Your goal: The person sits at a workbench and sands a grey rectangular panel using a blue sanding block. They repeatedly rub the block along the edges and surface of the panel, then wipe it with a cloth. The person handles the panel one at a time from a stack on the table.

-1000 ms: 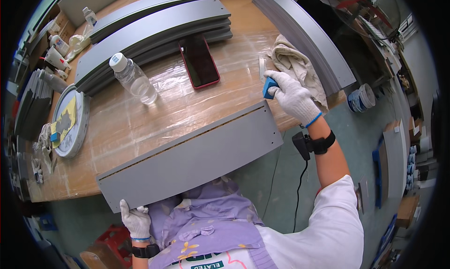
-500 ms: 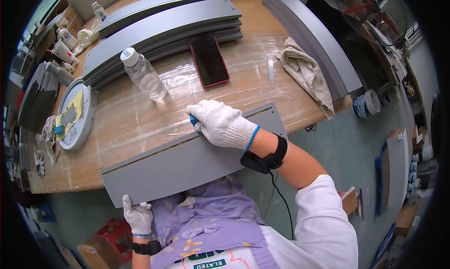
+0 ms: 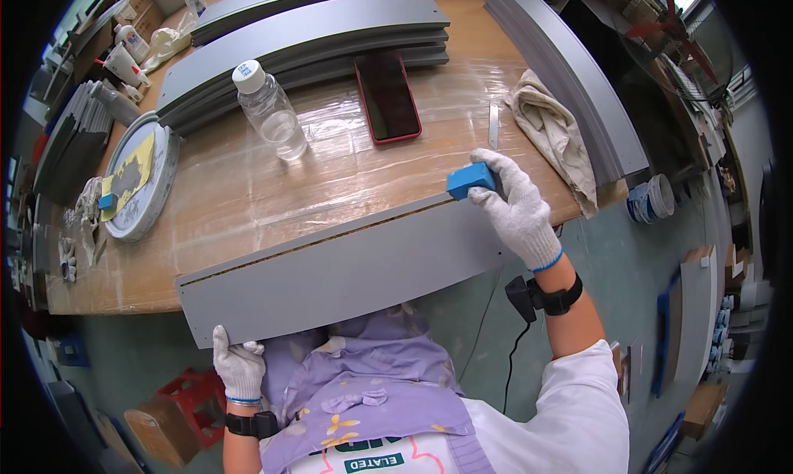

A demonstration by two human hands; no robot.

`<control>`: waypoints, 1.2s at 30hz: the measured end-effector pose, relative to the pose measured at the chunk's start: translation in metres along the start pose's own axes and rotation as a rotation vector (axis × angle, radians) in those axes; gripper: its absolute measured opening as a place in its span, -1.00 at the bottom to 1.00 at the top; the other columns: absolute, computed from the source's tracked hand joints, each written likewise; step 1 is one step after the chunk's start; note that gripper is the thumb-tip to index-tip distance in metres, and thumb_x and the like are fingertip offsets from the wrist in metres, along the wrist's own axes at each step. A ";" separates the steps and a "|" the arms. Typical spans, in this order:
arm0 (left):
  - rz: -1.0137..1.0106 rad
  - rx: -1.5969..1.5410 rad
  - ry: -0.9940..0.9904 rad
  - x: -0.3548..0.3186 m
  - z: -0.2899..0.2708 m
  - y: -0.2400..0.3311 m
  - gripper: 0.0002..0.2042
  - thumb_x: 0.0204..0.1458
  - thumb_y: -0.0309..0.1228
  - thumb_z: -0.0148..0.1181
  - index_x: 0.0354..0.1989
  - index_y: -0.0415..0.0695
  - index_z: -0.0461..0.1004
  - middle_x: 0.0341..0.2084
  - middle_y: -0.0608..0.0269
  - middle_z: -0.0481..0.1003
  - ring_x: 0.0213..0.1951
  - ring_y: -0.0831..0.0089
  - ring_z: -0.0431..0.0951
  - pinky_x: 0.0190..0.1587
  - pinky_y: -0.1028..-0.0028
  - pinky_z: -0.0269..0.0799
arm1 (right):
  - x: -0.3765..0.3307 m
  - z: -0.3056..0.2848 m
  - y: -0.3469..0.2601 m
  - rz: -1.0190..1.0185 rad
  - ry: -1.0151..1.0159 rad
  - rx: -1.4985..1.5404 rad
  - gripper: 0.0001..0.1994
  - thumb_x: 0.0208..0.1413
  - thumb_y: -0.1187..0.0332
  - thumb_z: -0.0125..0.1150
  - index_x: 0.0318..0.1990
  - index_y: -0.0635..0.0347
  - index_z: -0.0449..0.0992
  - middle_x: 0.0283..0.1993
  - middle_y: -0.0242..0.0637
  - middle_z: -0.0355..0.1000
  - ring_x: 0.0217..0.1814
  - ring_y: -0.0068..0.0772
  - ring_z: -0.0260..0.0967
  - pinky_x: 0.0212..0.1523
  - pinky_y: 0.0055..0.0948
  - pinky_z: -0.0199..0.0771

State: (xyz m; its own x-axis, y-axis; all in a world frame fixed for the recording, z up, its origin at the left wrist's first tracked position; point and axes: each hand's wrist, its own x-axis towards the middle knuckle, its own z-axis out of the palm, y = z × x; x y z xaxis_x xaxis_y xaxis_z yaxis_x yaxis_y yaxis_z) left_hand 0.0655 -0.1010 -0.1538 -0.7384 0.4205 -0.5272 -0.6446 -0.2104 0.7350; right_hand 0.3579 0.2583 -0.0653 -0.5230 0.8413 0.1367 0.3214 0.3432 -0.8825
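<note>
A long grey panel (image 3: 339, 267) lies across the front edge of the table, with a narrow brown slot running along its far side. In a white knit glove, my left hand (image 3: 239, 365) grips the panel's near left corner, one finger on top and the others partly hidden at the edge. At the panel's far right end, my gloved right hand (image 3: 522, 214) is closed on a small blue block (image 3: 471, 181), pinched between thumb and fingers. The block is at the slot's end; whether it touches the panel I cannot tell.
Behind the panel stand a clear bottle (image 3: 273, 114) and a red-edged phone (image 3: 388, 98). Stacked grey panels (image 3: 306, 40) lie at the back, more (image 3: 570, 77) at the right beside a crumpled cloth (image 3: 553, 135). A white lid (image 3: 149, 201) holds yellow sandpaper at the left.
My right hand has moved right along the panel with the blue block, from its middle to its right end. The block shows more now. My left hand stays at the near left corner.
</note>
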 end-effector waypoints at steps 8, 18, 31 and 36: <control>-0.026 -0.002 0.005 0.002 -0.005 0.001 -0.80 0.26 -0.11 0.07 -0.15 0.07 0.43 -0.41 0.39 0.51 -0.59 0.52 0.43 -0.54 0.49 0.34 | -0.021 0.034 0.011 0.487 -0.091 1.267 -0.60 0.35 0.24 0.02 0.21 0.30 0.33 -0.06 -0.22 0.46 -0.09 -0.36 0.45 -0.05 -0.33 0.50; -0.059 -0.053 -0.014 -0.001 -0.002 0.003 -0.80 0.28 -0.10 0.05 -0.17 0.06 0.41 -0.43 0.36 0.49 -0.56 0.51 0.44 -0.51 0.48 0.35 | -0.020 0.024 0.005 0.359 -0.122 1.183 -0.62 0.33 0.25 0.04 0.24 0.12 0.31 -0.13 -0.31 0.41 -0.20 -0.44 0.37 -0.16 -0.39 0.43; -0.072 -0.056 -0.007 -0.002 0.003 0.006 -0.79 0.28 -0.10 0.04 -0.16 0.05 0.43 -0.46 0.35 0.50 -0.60 0.52 0.44 -0.57 0.49 0.38 | -0.016 0.037 -0.025 -0.259 0.068 -0.343 -0.52 0.06 0.57 0.27 0.17 0.29 0.34 0.04 -0.13 0.44 0.08 -0.20 0.42 0.13 -0.35 0.43; -0.072 -0.075 -0.033 0.000 -0.001 0.004 -0.77 0.29 -0.10 0.03 -0.13 0.02 0.42 -0.47 0.31 0.49 -0.59 0.48 0.45 -0.57 0.46 0.37 | -0.010 0.036 -0.011 -0.549 -0.062 -0.669 -0.40 -0.12 0.56 0.37 0.17 0.23 0.37 0.09 -0.06 0.40 0.09 -0.01 0.40 0.12 -0.19 0.43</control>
State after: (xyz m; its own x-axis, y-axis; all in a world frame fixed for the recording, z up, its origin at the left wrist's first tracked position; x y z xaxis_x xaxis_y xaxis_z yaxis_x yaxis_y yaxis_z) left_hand 0.0629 -0.1033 -0.1513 -0.6833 0.4657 -0.5623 -0.7098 -0.2432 0.6611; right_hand 0.3311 0.2306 -0.0736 -0.7764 0.4665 0.4237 0.3970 0.8842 -0.2460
